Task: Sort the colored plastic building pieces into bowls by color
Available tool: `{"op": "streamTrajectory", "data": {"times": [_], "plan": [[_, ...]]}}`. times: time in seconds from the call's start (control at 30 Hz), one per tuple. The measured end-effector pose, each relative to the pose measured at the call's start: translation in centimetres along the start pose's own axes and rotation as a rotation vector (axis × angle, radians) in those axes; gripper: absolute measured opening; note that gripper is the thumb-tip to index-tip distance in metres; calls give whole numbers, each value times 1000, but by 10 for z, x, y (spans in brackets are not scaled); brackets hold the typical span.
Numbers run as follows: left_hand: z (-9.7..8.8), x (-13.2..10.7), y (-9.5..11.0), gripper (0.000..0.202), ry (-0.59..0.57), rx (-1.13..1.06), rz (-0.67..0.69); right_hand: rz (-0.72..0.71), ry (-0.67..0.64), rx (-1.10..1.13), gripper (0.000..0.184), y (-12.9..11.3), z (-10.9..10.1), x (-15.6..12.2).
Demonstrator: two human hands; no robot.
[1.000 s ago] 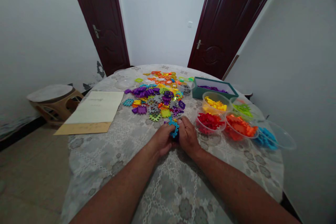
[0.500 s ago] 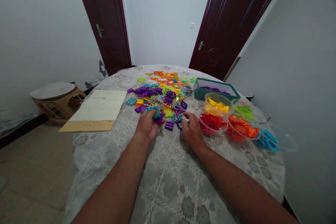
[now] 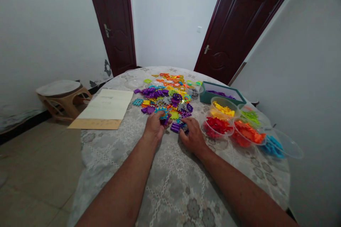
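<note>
My left hand is closed around a blue toothed building piece with yellow in its middle. A purple piece shows beneath it in the same hand. On the cloth just to the right lies a ribbed purple piece. Over its right end my right hand is low, thumb and forefinger apart around the small pieces there; whether they touch is hard to see. Beyond both hands spreads a pile of mixed plastic pieces, purple, blue, grey, yellow and orange.
On the right stand clear tubs of red, yellow, orange, green and blue pieces. Behind them is a green box with purple pieces inside. Paper sheets lie at the left on the patterned tablecloth.
My right hand has moved slightly left and down, to the end of the ribbed purple piece. My left hand keeps its pieces. The whole view has shifted a little.
</note>
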State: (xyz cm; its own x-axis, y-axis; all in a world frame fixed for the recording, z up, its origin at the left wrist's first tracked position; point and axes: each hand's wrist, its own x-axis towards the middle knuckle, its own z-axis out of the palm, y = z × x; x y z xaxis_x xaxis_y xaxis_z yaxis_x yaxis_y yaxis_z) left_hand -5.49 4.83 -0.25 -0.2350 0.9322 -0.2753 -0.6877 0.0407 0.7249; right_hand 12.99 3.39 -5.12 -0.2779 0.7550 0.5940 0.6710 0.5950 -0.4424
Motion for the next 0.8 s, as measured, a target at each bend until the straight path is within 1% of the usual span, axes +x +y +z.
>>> {"op": "streamTrajectory", "data": {"times": [0.07,0.13,0.23,0.3,0.37,0.47,0.53,0.6,0.7,0.8], "plan": [[0,0,-1,24,5,0,-1,-81,-61,-11,43,-8,2,-1],[0,1,-1,21,13,-3,-8,-118,-127,-70,41,-15,5,-2],[1,1,-1,17,17,-15,-22,-113,-194,-129,34,-20,6,-3],[2,0,-1,16,13,-24,-34,-106,-216,-117,28,-21,5,-3],[2,0,-2,17,9,-27,-54,-109,-223,-87,25,-22,3,-3],[2,0,-2,15,10,-22,-83,-106,-190,-16,29,-21,1,-3],[1,0,-2,16,3,-25,-100,-65,-127,47,32,-19,0,-2],[-1,0,-2,16,-29,-33,-132,-7,-37,92,35,-15,-2,-1],[-2,-2,-4,19,-134,-22,-203,33,74,99,43,-8,-4,2],[-2,-7,-8,24,-261,45,-249,7,97,86,53,-4,-4,2]]}}
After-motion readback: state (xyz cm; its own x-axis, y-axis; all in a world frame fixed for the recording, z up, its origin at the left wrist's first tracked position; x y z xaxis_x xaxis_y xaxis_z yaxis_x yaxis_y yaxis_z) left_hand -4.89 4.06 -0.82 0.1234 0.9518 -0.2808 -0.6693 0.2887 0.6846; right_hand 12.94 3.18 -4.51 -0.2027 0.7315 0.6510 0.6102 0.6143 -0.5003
